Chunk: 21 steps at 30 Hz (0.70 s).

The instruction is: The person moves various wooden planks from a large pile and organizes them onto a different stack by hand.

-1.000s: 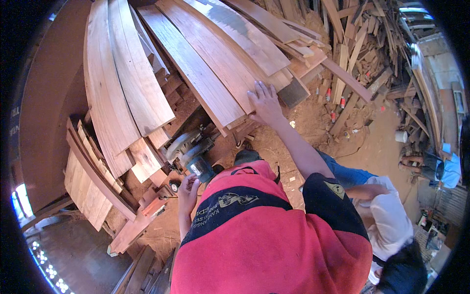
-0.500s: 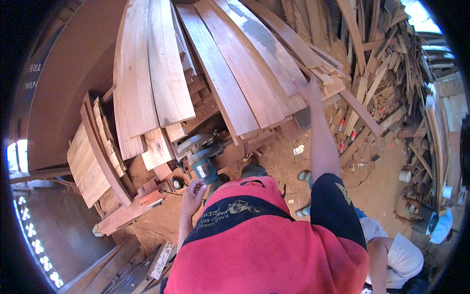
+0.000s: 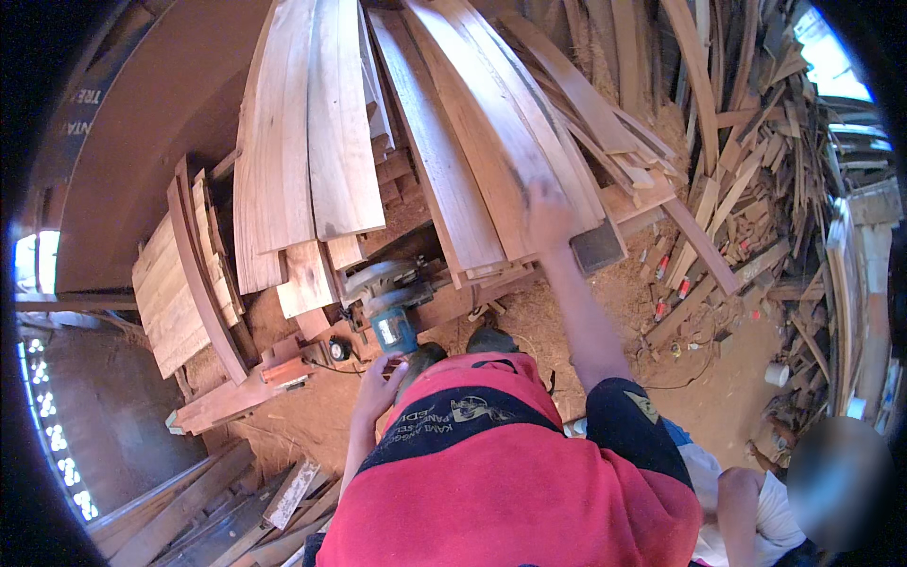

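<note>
Several long wooden planks (image 3: 453, 180) lie side by side on a low stack in front of me. My right hand (image 3: 550, 215) is stretched out over the near part of the right-hand planks, touching or just above a pale plank (image 3: 557, 142). Motion smears its fingers, so their grip is unclear. My left hand (image 3: 383, 380) hovers low beside my body, fingers loosely bent and apart, with nothing visible in it. Just beyond it rests a blue-bodied circular saw (image 3: 392, 326), nearest to that hand.
Another pair of planks (image 3: 312, 142) lies left of centre. A round black object (image 3: 339, 349) sits beside the saw. Scrap wood (image 3: 746, 180) piles up at the right, over sawdust-covered ground. Another person in a white shirt (image 3: 756, 515) is at the lower right.
My right hand has moved left across the planks. The plank with a grey patch now shows a smooth pale face. My left hand stays near the saw.
</note>
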{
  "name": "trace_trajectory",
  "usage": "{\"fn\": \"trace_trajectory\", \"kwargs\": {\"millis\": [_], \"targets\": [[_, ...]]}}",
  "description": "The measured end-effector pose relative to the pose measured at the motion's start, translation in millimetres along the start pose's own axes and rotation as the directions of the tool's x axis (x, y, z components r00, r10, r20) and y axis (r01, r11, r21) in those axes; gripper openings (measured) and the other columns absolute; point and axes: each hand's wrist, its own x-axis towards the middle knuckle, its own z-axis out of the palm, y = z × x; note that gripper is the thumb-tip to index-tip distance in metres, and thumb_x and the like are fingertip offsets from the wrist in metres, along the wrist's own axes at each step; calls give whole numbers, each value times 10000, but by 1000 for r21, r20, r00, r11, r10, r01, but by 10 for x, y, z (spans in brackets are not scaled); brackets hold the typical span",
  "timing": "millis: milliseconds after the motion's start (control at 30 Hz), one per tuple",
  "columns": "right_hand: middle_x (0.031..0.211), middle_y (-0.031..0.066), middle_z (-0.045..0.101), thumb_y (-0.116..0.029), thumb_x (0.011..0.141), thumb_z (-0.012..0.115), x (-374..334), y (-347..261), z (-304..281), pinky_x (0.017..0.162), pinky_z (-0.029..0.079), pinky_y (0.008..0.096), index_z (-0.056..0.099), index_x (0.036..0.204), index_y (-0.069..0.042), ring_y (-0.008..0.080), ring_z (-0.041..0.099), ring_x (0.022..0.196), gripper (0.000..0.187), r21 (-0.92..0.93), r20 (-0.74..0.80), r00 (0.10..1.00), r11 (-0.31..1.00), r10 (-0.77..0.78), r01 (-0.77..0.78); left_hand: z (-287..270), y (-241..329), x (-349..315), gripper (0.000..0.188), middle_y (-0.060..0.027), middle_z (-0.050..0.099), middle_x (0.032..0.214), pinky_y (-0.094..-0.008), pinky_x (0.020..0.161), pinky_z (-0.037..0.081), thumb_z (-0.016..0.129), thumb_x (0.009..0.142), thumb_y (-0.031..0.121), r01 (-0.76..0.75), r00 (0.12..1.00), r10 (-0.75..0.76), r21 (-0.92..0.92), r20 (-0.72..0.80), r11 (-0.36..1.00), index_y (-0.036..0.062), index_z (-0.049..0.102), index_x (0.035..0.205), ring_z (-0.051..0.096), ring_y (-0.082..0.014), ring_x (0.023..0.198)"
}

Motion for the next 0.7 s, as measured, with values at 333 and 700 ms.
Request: {"fn": "trace_trajectory", "kwargs": {"millis": [333,700], "targets": [[1042,148,685,-223,869,713,-969,-371,-970,767,532,492,634,1014,-64,371,664,950,230,332,-15,999,943,42,-35,483,1130,830,383,-140,665,1179,-344,1017,456,527,1048,289,-372,895,403,-177,190,911,-21,610,1257,603,-219,1155],[1152,-36,702,-155,696,844,-2630,-159,-1564,941,431,424,709,993,-112,192,614,1019,328,81,-260,959,987,-116,141,1380,2320,1945,564,-146,653,1127,-356,712,567,787,871,249,73,986,27,-568,165,820,-10,494,1278,661,-234,862]]}}
